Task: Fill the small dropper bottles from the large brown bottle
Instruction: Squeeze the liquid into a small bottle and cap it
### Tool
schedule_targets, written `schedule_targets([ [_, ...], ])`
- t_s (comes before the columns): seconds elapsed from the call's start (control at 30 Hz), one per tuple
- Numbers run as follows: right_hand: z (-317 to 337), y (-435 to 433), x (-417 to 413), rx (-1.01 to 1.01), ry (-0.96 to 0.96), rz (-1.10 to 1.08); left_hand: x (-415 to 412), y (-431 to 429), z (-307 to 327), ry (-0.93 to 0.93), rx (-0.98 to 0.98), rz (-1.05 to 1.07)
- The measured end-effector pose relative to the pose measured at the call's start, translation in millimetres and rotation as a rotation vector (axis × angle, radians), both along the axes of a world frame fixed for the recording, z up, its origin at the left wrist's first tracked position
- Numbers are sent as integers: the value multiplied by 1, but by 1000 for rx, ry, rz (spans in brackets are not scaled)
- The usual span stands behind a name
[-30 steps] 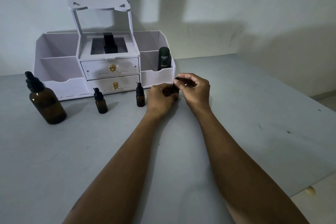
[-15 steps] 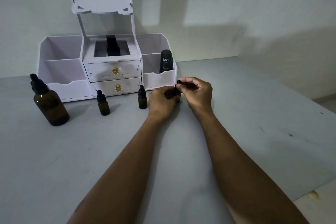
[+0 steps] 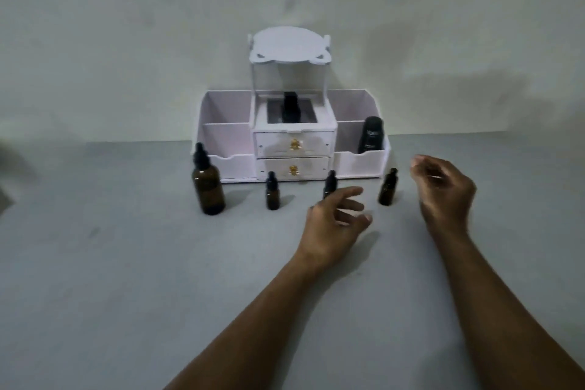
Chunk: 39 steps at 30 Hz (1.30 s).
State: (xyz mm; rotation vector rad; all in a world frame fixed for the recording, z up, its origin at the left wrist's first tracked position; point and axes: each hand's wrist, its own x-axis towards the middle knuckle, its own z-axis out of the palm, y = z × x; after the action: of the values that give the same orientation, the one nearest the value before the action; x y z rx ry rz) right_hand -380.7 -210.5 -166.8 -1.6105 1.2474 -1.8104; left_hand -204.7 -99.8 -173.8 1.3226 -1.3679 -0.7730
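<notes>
The large brown bottle (image 3: 208, 184) with a black dropper cap stands upright at the left of the row. Three small dropper bottles stand capped on the grey table: the left small bottle (image 3: 272, 191), the middle small bottle (image 3: 329, 184) partly behind my fingers, and the right small bottle (image 3: 388, 188). My left hand (image 3: 333, 222) hovers open just in front of the middle bottle, holding nothing. My right hand (image 3: 444, 192) is raised to the right of the right small bottle, fingers loosely curled and apart, empty.
A white organiser (image 3: 291, 136) with two drawers and side compartments stands behind the bottles against the wall. A black container (image 3: 370, 135) sits in its right compartment. The grey table (image 3: 126, 278) stretches toward me.
Both hands have let go of the right small bottle, which now stands alone with its cap on. The hands drew apart and back. The camera view shifted, so the scene sits further right.
</notes>
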Motion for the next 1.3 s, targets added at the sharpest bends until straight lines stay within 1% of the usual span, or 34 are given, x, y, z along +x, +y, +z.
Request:
schedule_targets([
  [0.13, 19, 18, 16, -137, 56, 50, 58, 40, 18, -6, -146, 150],
  [0.3, 49, 49, 70, -233, 59, 239, 143, 73, 25, 79, -285, 480],
  [0.37, 59, 54, 98, -198, 57, 359, 172, 78, 25, 64, -294, 613],
  [0.43, 69, 59, 128, -94, 57, 503, 194, 78, 25, 53, -264, 703],
  [0.47, 73, 61, 143, -52, 88, 553, 204, 76, 23, 55, -233, 705],
  [0.53, 76, 66, 173, 9, 155, 627, 220, 72, 17, 58, -160, 643],
  [0.63, 73, 72, 209, 81, 162, 697, 233, 66, 4, 82, -69, 500],
  [0.73, 67, 72, 238, 107, 211, 727, 239, 59, -3, 67, -15, 385],
  [0.9, 56, 72, 266, 108, 262, 770, 249, 51, -8, 18, 20, 290],
  [1.03, 53, 69, 270, 83, 256, 742, 246, 48, -7, -45, 5, 269],
  [1.3, 50, 68, 272, 66, 204, 680, 244, 44, -10, -59, -18, 296],
])
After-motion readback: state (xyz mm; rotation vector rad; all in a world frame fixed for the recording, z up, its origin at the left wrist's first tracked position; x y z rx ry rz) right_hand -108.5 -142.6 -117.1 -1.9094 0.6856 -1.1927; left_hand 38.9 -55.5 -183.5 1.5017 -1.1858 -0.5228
